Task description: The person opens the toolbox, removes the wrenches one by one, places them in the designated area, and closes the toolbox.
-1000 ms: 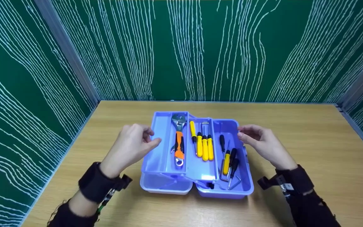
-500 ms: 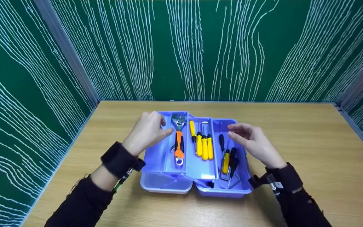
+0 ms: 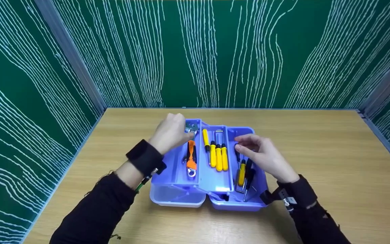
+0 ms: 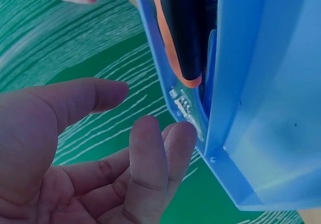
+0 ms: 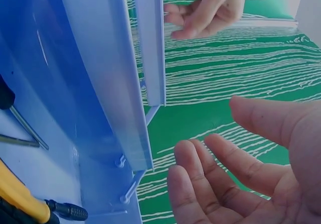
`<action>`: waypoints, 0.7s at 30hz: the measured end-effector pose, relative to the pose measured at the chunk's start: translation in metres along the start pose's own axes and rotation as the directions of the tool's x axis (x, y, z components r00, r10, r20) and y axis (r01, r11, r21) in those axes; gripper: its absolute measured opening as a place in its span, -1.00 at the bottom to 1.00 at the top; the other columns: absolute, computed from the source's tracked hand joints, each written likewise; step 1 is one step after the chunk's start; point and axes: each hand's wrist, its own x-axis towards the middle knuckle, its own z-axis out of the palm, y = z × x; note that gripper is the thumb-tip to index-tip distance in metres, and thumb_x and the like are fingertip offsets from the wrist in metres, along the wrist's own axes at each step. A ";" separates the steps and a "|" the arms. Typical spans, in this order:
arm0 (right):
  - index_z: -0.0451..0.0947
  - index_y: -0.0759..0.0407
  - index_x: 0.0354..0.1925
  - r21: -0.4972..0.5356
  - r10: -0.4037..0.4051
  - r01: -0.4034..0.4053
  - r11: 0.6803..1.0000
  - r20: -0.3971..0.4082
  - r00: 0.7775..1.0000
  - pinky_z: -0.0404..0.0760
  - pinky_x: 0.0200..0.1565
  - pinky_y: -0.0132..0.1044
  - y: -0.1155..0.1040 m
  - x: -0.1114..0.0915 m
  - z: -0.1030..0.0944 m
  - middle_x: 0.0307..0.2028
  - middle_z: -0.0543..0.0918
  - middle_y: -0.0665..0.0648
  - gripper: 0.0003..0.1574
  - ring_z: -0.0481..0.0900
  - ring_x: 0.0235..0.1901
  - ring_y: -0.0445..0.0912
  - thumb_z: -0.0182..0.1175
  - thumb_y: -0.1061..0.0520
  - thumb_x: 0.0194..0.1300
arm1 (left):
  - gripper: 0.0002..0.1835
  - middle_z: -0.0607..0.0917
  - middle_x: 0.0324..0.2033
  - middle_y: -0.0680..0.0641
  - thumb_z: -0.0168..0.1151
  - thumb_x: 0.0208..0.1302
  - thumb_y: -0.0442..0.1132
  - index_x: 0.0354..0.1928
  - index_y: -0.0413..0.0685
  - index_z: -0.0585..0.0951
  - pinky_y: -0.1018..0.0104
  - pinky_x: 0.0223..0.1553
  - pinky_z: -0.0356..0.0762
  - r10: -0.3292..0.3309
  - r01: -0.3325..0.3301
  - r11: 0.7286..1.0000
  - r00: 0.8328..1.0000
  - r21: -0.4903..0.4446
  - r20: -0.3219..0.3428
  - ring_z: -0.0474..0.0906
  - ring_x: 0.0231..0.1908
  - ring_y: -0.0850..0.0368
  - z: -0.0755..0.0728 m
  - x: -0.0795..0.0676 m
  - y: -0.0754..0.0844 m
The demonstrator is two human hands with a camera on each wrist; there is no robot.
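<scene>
A purple toolbox (image 3: 237, 205) stands unfolded on the table, its trays raised to the left. My left hand (image 3: 170, 134) hovers over the left tray, close to the head of an adjustable wrench (image 3: 191, 157) with an orange and black handle. In the left wrist view its thumb and fingers (image 4: 148, 153) are apart with nothing between them. Above the deep right compartment is my right hand (image 3: 266, 154), fingers loosely bent and holding nothing. Below it lie a yellow-handled screwdriver (image 3: 242, 174) and black-handled ones, partly covered by the hand.
Several yellow-handled screwdrivers (image 3: 218, 157) lie in the middle tray. A pale lower section (image 3: 178, 200) of the box juts out at front left. Around the wooden table (image 3: 333, 152) rise green walls (image 3: 235, 51) with white wavy lines.
My left hand has moved right and away from me, from the tray's outer edge to over the wrench head. My right hand has shifted left, from the box's right rim to above the deep compartment.
</scene>
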 end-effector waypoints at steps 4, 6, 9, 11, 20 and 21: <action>0.65 0.26 0.25 -0.009 0.008 -0.008 1.000 0.012 1.000 0.67 -0.04 -0.47 -0.001 -0.001 0.004 0.06 0.78 0.25 -0.55 0.72 -0.04 0.06 0.29 0.03 0.58 | -0.61 0.43 -0.57 -0.01 0.46 0.44 -0.04 0.03 -0.24 0.76 0.42 -0.56 0.30 -0.013 0.013 1.000 1.000 0.020 0.016 0.54 -0.56 0.11 0.005 0.008 0.003; 0.65 0.22 0.25 -0.016 0.021 -0.021 1.000 0.018 1.000 0.67 -0.03 -0.46 -0.002 -0.001 0.006 0.07 0.78 0.24 -0.57 0.73 -0.03 0.07 0.29 0.02 0.58 | -0.61 0.48 -0.52 -0.04 0.45 0.44 -0.03 0.04 -0.24 0.76 0.41 -0.52 0.36 -0.018 0.017 0.999 1.000 0.036 0.011 0.59 -0.50 0.09 0.008 0.012 0.005; 0.65 0.20 0.26 -0.029 0.033 -0.032 0.999 0.027 0.999 0.67 -0.03 -0.43 -0.003 -0.002 0.008 0.06 0.77 0.22 -0.57 0.72 -0.04 0.07 0.29 0.01 0.58 | -0.63 0.56 -0.42 -0.08 0.46 0.44 -0.04 -0.01 -0.24 0.75 0.38 -0.45 0.42 -0.017 0.017 0.998 1.000 0.055 -0.002 0.61 -0.43 0.06 0.013 0.016 0.007; 0.65 0.19 0.26 -0.034 0.038 -0.037 0.999 0.031 0.999 0.67 -0.04 -0.41 -0.004 -0.002 0.009 0.05 0.77 0.20 -0.56 0.70 -0.08 0.01 0.30 -0.01 0.57 | -0.64 0.59 -0.35 -0.11 0.46 0.43 -0.06 -0.01 -0.25 0.74 0.36 -0.40 0.44 -0.006 0.007 0.997 1.000 0.073 -0.014 0.60 -0.38 0.05 0.015 0.018 0.009; 0.65 0.23 0.27 -0.044 0.021 -0.019 0.999 0.035 0.999 0.68 -0.06 -0.41 -0.004 -0.003 0.012 0.01 0.78 0.18 -0.53 0.71 -0.11 -0.03 0.31 0.00 0.56 | -0.62 0.60 -0.31 -0.13 0.50 0.39 -0.10 0.01 -0.29 0.72 0.30 -0.29 0.47 0.036 -0.030 0.995 0.998 0.092 -0.058 0.60 -0.29 0.00 0.021 0.023 0.010; 0.64 0.24 0.27 -0.045 0.020 -0.018 0.999 0.035 0.999 0.68 -0.06 -0.41 -0.004 -0.003 0.012 0.01 0.78 0.18 -0.53 0.71 -0.11 -0.03 0.31 0.00 0.56 | -0.61 0.60 -0.30 -0.13 0.51 0.38 -0.10 0.02 -0.29 0.72 0.30 -0.28 0.48 0.034 -0.029 0.995 0.998 0.093 -0.061 0.60 -0.28 0.00 0.022 0.024 0.010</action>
